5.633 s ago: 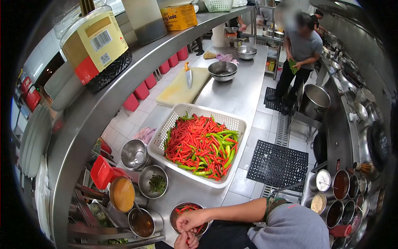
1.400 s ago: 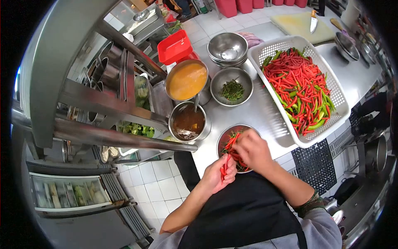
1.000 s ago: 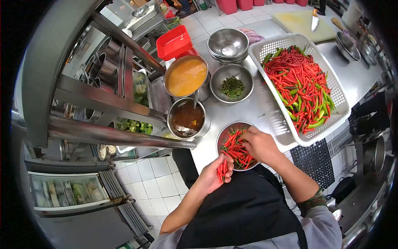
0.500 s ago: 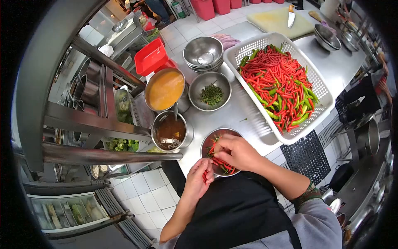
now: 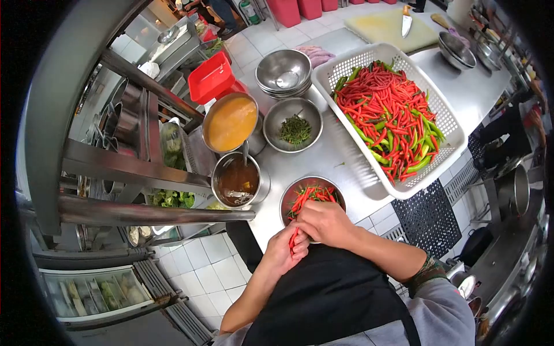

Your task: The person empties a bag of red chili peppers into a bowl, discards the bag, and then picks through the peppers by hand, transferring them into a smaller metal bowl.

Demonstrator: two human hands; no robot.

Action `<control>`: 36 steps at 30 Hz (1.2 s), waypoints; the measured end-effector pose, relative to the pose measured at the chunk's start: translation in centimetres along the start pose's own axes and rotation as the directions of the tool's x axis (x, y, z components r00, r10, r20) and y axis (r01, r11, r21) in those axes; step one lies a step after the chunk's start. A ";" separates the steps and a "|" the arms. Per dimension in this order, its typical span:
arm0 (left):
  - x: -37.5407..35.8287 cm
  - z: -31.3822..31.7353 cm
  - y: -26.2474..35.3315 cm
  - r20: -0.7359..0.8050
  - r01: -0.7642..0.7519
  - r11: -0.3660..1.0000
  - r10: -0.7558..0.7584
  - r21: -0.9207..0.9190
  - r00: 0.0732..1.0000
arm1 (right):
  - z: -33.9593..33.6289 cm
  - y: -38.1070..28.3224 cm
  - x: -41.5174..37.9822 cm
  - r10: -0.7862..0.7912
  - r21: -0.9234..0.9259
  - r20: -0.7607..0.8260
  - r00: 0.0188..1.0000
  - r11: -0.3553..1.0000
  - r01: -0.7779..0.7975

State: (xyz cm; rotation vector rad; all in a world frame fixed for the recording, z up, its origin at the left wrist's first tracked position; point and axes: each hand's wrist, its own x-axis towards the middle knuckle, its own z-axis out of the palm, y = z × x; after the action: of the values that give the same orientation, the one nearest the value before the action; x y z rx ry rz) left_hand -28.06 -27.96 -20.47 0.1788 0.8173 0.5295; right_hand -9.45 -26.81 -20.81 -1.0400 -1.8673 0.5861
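Observation:
My left hand (image 5: 284, 249) is closed around red chili peppers (image 5: 293, 237), whose red tips show between the fingers. Against it, over the near rim of a metal bowl, my right hand (image 5: 324, 222) is closed in a pinch, and whatever its fingertips hold is hidden. Red chilies with green stems (image 5: 311, 196) lie in that metal bowl (image 5: 341, 199). A second metal bowl (image 5: 315, 124) farther back holds a small heap of green stems (image 5: 295, 130). To the right, a large white perforated basket (image 5: 456, 124) is heaped with red and green chilies (image 5: 386, 109).
Left of the bowls stand a pot of orange liquid (image 5: 232, 122) and a pot of brown sauce (image 5: 238, 180) with a ladle handle. Stacked metal bowls (image 5: 283, 69) and a red container (image 5: 210, 78) are behind. A knife (image 5: 406, 24) lies on a cutting board (image 5: 369, 26). A metal shelf rail (image 5: 156, 212) juts in from the left.
My right hand has come out of the bowl toward me and now meets my left hand at the near rim. More chilies in the bowl show.

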 end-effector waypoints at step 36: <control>3.0 6.5 4.5 0.013 -0.118 0.986 0.121 -0.121 0.993 | -2.4 1.1 -2.5 0.305 -0.073 0.072 0.950 0.951 -0.300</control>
State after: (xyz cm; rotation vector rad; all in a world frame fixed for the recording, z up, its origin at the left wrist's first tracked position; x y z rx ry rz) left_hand -23.34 -22.25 -16.39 0.1222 0.7555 0.6872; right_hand -6.31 -28.35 -21.61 -1.3762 -1.8178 0.7630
